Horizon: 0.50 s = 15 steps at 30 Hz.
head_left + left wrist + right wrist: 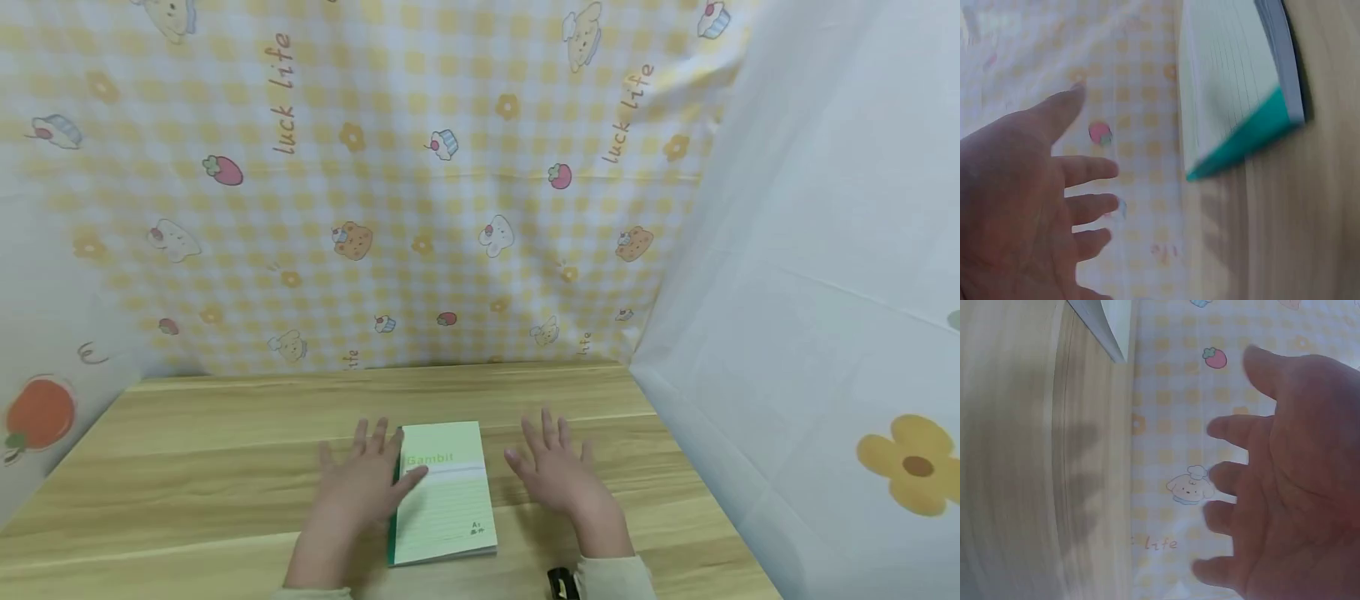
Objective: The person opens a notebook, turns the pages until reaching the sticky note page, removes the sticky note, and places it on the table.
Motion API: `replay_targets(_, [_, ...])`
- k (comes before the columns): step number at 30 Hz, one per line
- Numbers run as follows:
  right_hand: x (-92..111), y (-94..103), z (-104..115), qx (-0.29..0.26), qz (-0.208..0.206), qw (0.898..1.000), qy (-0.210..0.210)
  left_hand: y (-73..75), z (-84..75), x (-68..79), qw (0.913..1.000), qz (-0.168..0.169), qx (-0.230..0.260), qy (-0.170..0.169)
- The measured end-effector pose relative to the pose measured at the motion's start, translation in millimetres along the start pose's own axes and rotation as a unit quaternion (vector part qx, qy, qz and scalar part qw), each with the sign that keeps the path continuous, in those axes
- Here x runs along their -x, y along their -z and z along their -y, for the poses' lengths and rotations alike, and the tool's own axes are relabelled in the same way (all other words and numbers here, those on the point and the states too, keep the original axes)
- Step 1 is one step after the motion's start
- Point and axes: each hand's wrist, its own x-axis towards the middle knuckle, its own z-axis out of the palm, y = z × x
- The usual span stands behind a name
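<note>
A notebook (444, 508) with a pale green cover, the word "Gambit" and a dark green spine lies closed on the wooden table. In the left wrist view the green spine (1247, 140) faces my left hand. My left hand (363, 487), fingers spread, hovers by the notebook's left edge, its thumb over the cover in the head view. To the right of the notebook my right hand (558, 475) is held above the table, fingers apart and holding nothing. The right wrist view shows its palm (1310, 456) and a corner of the notebook (1107, 328).
The wooden table (225, 467) reaches back to a yellow checked cloth (405, 192) with cartoon prints. White cloth (832, 250) hangs along the right side. A black strap (562, 583) shows by my right sleeve (615, 577).
</note>
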Motion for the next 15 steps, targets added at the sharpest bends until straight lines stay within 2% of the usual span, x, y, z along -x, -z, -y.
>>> replay_targets(5, [6.4, -1.2, -6.4, -0.026, 0.055, 0.998, -0.005, -12.2, -35.2, 0.7, 0.9979, 0.021, -0.029, -0.054])
replay_targets(10, [13.7, -5.2, -13.3, -0.029, 0.097, 0.995, 0.010, -32.2, -70.0, 0.7, 0.9906, 0.049, -0.051, -0.117])
replay_targets(13, [17.0, -9.4, -13.7, -0.018, 0.109, 0.994, 0.019, -42.3, -82.0, 1.0, 0.9865, 0.061, -0.066, -0.137])
replay_targets(15, [18.4, -13.3, -11.6, -0.009, 0.109, 0.994, 0.020, -46.4, -85.6, 1.7, 0.9860, 0.067, -0.067, -0.137])
